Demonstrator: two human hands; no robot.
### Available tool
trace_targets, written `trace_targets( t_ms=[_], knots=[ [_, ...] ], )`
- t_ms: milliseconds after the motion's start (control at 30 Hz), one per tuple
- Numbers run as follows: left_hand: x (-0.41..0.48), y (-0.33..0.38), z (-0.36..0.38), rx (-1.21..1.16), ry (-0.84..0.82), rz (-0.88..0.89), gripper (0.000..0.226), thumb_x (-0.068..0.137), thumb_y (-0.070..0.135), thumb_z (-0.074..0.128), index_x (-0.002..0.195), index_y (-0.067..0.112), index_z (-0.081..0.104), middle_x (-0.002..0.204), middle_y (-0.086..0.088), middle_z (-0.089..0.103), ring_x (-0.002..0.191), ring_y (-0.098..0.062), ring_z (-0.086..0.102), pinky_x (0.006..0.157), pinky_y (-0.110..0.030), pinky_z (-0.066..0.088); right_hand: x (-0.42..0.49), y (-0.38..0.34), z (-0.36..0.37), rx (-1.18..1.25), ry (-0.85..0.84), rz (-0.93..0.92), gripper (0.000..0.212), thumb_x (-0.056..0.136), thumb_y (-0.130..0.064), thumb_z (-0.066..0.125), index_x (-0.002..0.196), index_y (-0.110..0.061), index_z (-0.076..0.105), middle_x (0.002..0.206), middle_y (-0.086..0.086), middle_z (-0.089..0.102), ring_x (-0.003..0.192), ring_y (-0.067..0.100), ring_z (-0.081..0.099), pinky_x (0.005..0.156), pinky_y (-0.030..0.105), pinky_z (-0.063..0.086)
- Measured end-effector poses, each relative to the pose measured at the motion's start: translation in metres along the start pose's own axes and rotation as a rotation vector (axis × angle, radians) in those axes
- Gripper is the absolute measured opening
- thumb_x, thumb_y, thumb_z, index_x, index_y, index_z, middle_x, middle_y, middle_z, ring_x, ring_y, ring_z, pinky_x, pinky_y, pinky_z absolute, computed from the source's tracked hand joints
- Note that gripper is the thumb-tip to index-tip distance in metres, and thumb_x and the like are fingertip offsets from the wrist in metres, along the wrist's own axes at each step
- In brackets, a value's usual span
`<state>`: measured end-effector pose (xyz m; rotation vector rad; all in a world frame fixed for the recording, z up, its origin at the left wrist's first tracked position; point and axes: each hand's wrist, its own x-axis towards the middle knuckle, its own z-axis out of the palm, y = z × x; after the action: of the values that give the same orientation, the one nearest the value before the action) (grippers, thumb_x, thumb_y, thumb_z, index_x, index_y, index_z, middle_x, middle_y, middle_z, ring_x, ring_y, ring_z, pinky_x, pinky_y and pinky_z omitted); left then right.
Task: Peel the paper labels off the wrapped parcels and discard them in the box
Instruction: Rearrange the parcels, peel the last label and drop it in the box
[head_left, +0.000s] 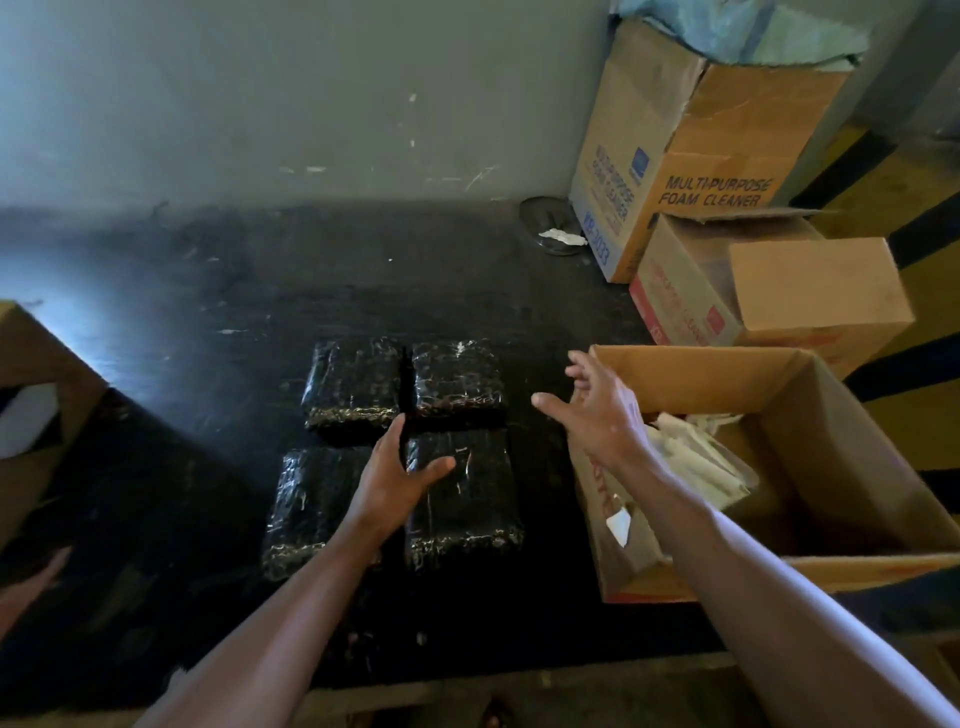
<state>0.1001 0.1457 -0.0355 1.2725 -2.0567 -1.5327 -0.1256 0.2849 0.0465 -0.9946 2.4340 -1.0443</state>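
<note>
Four black wrapped parcels (400, 447) lie in a two-by-two block on the dark counter (208, 312). The left hand (397, 480) hovers spread and empty over the near pair, perhaps touching the near right parcel (467, 499), though the dim light makes that unsure. The right hand (597, 410) is spread and empty at the near left corner of the open box (810, 457), which holds white paper (696, 457).

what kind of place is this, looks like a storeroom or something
Probably a storeroom or packing corner. Printed cardboard foam cleaner cartons stand stacked against a scuffed grey wall, four black plastic-wrapped parcels lie on a dark worktop, and an open brown cardboard box holds discarded white paper.
</note>
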Motion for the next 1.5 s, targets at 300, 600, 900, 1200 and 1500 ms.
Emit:
trace_targets(
  t_ms=[300, 600, 900, 1200, 1500],
  knots=[
    [-0.010, -0.056, 0.016, -0.228, -0.042, -0.279, 0.104, 0.079, 0.049, 0.079, 0.159, 0.024, 0.018, 0.155, -0.002, 0.040, 0.136, -0.021, 0.046, 0.112, -0.045, 0.038, -0.022, 0.035, 0.103, 0.095, -0.271, 0.299, 0.099, 0.080, -0.045, 0.080, 0.158, -0.020, 0.025, 0.153, 0.003, 0.046, 0.139, 0.022, 0.045, 0.112, 0.038, 0.039],
    [-0.021, -0.072, 0.040, -0.113, -0.008, -0.265, 0.094, 0.082, 0.025, 0.081, 0.157, 0.027, 0.023, 0.137, 0.008, 0.058, 0.118, -0.003, 0.055, 0.098, -0.022, 0.044, -0.069, 0.074, 0.138, 0.189, -0.355, 0.291, 0.092, 0.066, -0.052, 0.084, 0.147, -0.032, 0.047, 0.131, -0.011, 0.065, 0.121, 0.009, 0.060, 0.101, 0.028, 0.048],
    [0.011, -0.014, 0.009, -0.063, 0.146, -0.047, 0.081, 0.071, 0.031, 0.087, 0.140, 0.046, 0.047, 0.100, 0.028, 0.069, 0.098, 0.008, 0.065, 0.088, -0.016, 0.049, -0.026, 0.021, 0.107, 0.283, -0.231, 0.205, 0.089, 0.078, -0.031, 0.084, 0.152, -0.033, 0.034, 0.126, -0.024, 0.054, 0.118, -0.005, 0.048, 0.098, 0.012, 0.031],
    [0.126, 0.038, -0.034, 0.004, 0.143, 0.019, 0.092, 0.069, 0.040, 0.089, 0.149, 0.025, 0.044, 0.116, 0.023, 0.055, 0.111, 0.003, 0.051, 0.095, -0.018, 0.037, 0.093, -0.023, 0.106, 0.204, -0.133, 0.189, 0.113, 0.070, -0.055, 0.084, 0.160, -0.022, 0.023, 0.159, 0.000, 0.041, 0.145, 0.021, 0.039, 0.118, 0.043, 0.036],
    [0.187, 0.019, -0.029, 0.039, 0.034, -0.073, 0.093, 0.073, 0.046, 0.084, 0.152, 0.026, 0.039, 0.139, 0.007, 0.059, 0.127, -0.011, 0.055, 0.098, -0.020, 0.042, 0.138, -0.006, 0.142, 0.180, -0.131, 0.303, 0.107, 0.074, -0.050, 0.083, 0.159, -0.019, 0.026, 0.159, 0.004, 0.040, 0.147, 0.022, 0.036, 0.118, 0.038, 0.033]
  ],
)
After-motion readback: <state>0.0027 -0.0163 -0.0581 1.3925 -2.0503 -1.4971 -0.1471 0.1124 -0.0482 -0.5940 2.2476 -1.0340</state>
